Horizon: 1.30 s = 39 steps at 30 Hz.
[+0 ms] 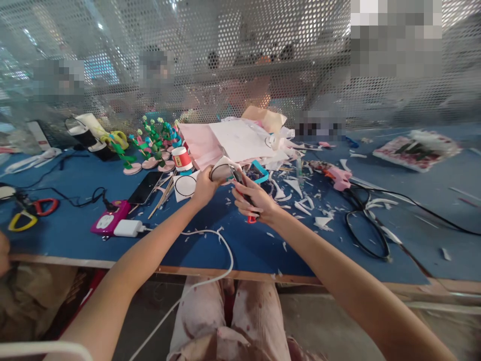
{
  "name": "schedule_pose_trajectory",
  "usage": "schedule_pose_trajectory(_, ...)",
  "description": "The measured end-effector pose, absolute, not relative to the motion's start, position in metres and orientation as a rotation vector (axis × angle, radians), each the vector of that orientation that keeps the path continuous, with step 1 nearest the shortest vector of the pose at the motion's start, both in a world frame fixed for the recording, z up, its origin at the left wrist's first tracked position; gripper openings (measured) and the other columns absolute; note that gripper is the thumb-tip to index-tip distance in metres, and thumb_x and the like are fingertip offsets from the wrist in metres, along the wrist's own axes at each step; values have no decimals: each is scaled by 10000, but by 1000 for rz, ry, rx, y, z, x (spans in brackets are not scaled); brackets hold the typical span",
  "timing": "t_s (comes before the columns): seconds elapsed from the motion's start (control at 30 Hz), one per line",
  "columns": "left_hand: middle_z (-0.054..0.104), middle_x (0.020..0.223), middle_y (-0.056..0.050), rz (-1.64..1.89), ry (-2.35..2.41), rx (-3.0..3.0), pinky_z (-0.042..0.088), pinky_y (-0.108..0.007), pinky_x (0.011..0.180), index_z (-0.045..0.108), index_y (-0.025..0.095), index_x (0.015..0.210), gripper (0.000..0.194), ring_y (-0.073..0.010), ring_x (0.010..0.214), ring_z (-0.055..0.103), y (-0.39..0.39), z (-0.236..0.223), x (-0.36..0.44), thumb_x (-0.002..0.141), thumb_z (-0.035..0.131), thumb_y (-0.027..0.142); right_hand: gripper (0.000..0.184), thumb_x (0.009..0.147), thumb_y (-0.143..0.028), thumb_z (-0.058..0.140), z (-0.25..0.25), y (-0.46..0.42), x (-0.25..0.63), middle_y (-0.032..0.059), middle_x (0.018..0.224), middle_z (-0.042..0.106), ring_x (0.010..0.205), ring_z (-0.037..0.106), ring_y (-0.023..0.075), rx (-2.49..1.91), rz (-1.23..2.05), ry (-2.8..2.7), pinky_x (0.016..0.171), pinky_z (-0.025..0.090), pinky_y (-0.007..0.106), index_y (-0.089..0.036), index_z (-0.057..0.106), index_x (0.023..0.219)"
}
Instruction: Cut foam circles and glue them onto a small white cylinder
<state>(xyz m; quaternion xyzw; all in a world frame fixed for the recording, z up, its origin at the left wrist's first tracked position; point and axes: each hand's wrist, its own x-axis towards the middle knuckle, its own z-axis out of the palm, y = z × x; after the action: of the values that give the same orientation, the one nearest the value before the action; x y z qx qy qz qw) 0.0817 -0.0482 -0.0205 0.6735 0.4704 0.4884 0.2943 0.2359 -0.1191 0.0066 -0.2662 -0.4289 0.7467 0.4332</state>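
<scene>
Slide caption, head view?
Left hand holds white paper, right hand grips scissors, over a scrap-strewn blue table.

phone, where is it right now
In the head view, the phone lies on the blue table, left of the left hand, between the purple socket block and thin sticks.

Bare forearms point(146, 258) — pale trousers point(259, 316), sparsely reddish-spotted.

Gripping white paper point(221, 172) in the left hand point(205, 188) and a dark, red-ended tool point(238, 175) in the right hand point(258, 199) (close against the paper's edge), above a blue table point(263, 254) strewn with scraps point(323, 222).
</scene>
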Motion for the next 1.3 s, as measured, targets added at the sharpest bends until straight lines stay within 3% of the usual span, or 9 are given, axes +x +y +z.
schedule_pose_trajectory(0.1,589,690,8,1435,1291,1648,459,-263,612,554,169,777,268,-153,664,554,-52,-26,87,611,750,244,413,924,-237,476,4,-118,235,-144,479,414,254,220,50,-634,1856,-1067,250,196,120,-309,320,1299)
schedule_pose_trajectory(0.23,682,902,-36,1582,1179,1392,530,-279,707,555,172,1012,492,-178,809,648,-50,-32,91,575,778,199,169,930,-245,479,0,-114,237,-141,486,408,262,212,43,-596,1873,-1038,258,194,119,-280,389,1069)
schedule_pose_trajectory(0.33,702,916,-61,1477,1119,1373,552,-315,753,580,146,960,450,-200,834,667,-48,-35,94,567,787,224,99,934,-253,483,-1,-112,238,-137,482,391,264,192,39,-584,1886,-1013,259,184,123,-265,386,948)
schedule_pose_trajectory(0.53,699,1032,-97,1393,1063,1315,592,-374,768,574,141,1039,355,-215,883,683,-47,-37,94,707,674,215,79,966,-253,423,6,-115,235,-132,490,360,267,175,38,-680,1896,-997,273,141,137,-264,375,904)
schedule_pose_trajectory(0.73,695,1031,-99,1414,1133,1392,599,-387,780,595,133,975,302,-226,903,680,-45,-35,89,695,675,212,30,975,-254,407,6,-113,235,-133,501,344,276,158,36,-736,1905,-993,292,125,136,-281,395,983)
schedule_pose_trajectory(1.0,690,1064,-122,1381,1087,1261,600,-389,779,566,114,1031,351,-223,886,694,-41,-38,87,701,658,189,204,1000,-210,312,6,-112,236,-118,455,355,275,134,33,-755,1972,-951,280,128,130,-234,351,802)
schedule_pose_trajectory(1.3,680,1092,-119,1390,1076,1300,601,-381,770,562,127,1076,383,-220,903,691,-30,-40,82,702,637,147,215,995,-250,352,6,-112,238,-123,450,345,270,126,29,-802,2001,-976,280,141,129,-231,338,781)
